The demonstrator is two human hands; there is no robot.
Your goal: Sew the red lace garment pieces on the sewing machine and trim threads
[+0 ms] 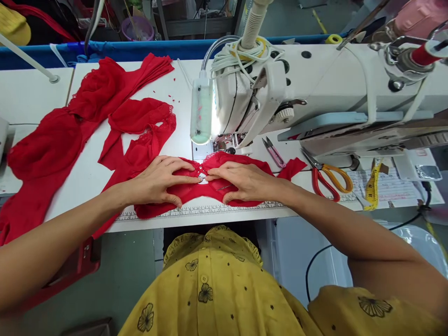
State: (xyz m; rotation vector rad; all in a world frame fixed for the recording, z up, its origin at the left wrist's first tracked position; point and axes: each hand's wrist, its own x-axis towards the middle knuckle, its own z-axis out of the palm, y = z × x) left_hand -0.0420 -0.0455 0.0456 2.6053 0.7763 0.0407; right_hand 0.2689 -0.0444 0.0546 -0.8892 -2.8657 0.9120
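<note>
A red lace-trimmed bra (206,190) lies on the sewing table, just in front of the presser foot (220,147) of the white sewing machine (315,84). My left hand (159,179) rests flat on its left cup, fingers stretched toward the centre. On the right cup lies my right hand (243,181), its fingers extended and thumb apart. Both sets of fingertips meet near the small lacy gap between the cups. A thin, shiny line shows on the cloth under my right hand; I cannot tell what it is.
More red bras (70,126) are heaped at the left. Pink thread snips (275,153) and orange-handled scissors (327,177) lie right of the machine, near a yellow tape measure (373,186). A ruler strip (199,211) runs along the front edge. A lamp (201,112) hangs beside the needle.
</note>
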